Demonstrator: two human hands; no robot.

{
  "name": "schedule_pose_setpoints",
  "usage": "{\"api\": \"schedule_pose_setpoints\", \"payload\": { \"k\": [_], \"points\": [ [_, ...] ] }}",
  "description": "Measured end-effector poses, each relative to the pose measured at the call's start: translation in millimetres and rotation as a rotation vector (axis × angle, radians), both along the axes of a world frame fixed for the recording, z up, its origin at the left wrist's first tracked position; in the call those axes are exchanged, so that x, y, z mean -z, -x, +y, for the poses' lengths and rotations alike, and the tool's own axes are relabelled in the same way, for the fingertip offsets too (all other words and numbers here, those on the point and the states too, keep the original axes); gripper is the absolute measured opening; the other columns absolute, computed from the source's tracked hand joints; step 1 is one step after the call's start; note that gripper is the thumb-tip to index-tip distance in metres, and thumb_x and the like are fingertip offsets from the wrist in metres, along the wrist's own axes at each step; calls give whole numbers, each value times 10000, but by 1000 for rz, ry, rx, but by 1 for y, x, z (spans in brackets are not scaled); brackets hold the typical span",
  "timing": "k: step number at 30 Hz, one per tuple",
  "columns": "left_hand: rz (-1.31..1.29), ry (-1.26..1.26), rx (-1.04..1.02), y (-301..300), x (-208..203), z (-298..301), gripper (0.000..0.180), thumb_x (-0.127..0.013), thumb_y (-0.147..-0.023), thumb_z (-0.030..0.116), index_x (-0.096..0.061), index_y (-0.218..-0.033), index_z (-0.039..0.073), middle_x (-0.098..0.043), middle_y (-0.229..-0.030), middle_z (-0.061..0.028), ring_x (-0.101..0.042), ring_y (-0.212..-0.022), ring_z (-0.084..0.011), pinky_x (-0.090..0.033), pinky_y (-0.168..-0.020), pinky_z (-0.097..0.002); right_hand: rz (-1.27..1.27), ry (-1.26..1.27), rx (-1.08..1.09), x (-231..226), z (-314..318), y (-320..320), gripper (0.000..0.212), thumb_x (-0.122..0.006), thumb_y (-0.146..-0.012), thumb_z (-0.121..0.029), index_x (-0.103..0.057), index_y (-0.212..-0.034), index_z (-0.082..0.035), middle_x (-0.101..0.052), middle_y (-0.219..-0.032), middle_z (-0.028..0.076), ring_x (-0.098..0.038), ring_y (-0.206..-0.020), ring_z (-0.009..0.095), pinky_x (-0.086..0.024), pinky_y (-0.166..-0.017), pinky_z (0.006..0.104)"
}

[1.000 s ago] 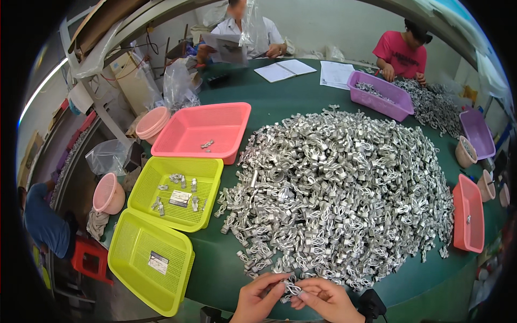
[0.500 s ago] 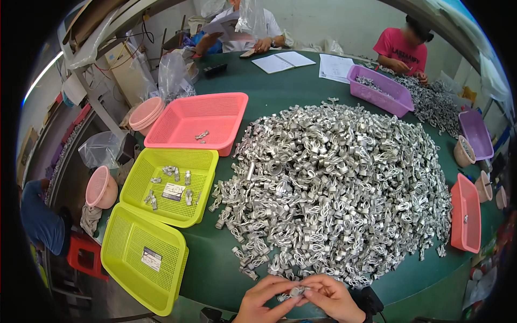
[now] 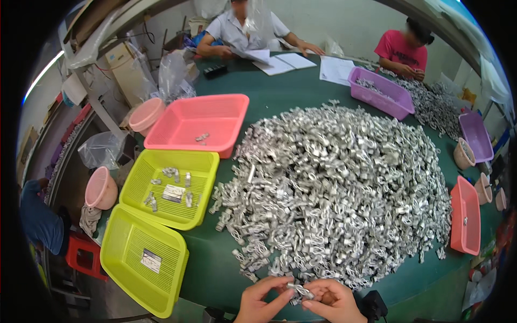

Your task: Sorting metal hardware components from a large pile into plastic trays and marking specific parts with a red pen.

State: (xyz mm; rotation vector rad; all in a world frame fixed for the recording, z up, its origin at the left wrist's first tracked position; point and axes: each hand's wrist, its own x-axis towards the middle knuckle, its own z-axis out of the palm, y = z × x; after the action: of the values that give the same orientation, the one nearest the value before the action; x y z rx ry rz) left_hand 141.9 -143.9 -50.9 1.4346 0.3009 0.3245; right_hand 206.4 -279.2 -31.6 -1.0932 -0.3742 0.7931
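Note:
At the near edge of the table, my left hand (image 3: 263,302) pinches a small silvery looped metal part (image 3: 300,291) between thumb and fingers. My right hand (image 3: 336,302) has its fingers curled around the part's other end, the thumb against its lower side. Just beyond both hands rises a broad heap of similar metal parts (image 3: 339,194), many with loops and ribbed ends. The exact shape of the held part is partly hidden by my fingertips.
To the left stand a pink basket (image 3: 196,121) and a yellow-green basket (image 3: 207,188), each with a few parts, and a nearer yellow-green basket (image 3: 121,269) holding a card. A coral tray (image 3: 466,215) sits at right. Two people work across the green table (image 3: 226,258).
The metal part has turned between my fingers and shows more of its loops. My right fingers have curled in. Across the table, one person has lowered a paper and reached out an arm.

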Motion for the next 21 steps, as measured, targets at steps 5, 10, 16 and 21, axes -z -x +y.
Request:
{"api": "schedule_pose_setpoints", "payload": {
  "k": [5, 10, 16, 21],
  "points": [
    [-135, -225, 126, 3, -6, 7, 194, -587, -651, -7, -548, -840, -11, -542, -746, -100, -526, -666, -166, -415, -578, -241, 7, 130, 4, 3, -1, 2, 178, -446, -795, -68, -449, -955, 9, -522, -744, 54, -497, -686, 99, -408, -618, 203],
    [9, -363, -82, 22, -8, 17, 148, -554, -687, 25, -548, -835, 25, -551, -773, -68, -528, -672, -140, -416, -589, -229, -354, 345, -224, -27, 9, -8, 187, -479, -780, -96, -475, -942, -3, -532, -726, 51, -493, -628, 83, -390, -544, 200],
    [155, -222, -290, 47, 17, 32, 129, -542, -712, 58, -521, -832, 17, -538, -709, -58, -489, -609, -97, -400, -546, -216, -566, 502, -276, -61, 39, -39, 190, -523, -746, -113, -499, -908, -18, -530, -696, 76, -512, -602, 114, -396, -504, 223],
    [175, -571, -488, 49, 28, 30, 118, -534, -699, 62, -516, -803, 10, -499, -664, -128, -482, -563, -240, -394, -517, -289, -714, 621, -475, -84, 97, -83, 219, -548, -716, -165, -513, -890, -37, -532, -827, 103, -518, -780, 185, -408, -700, 285]
  ]
}}
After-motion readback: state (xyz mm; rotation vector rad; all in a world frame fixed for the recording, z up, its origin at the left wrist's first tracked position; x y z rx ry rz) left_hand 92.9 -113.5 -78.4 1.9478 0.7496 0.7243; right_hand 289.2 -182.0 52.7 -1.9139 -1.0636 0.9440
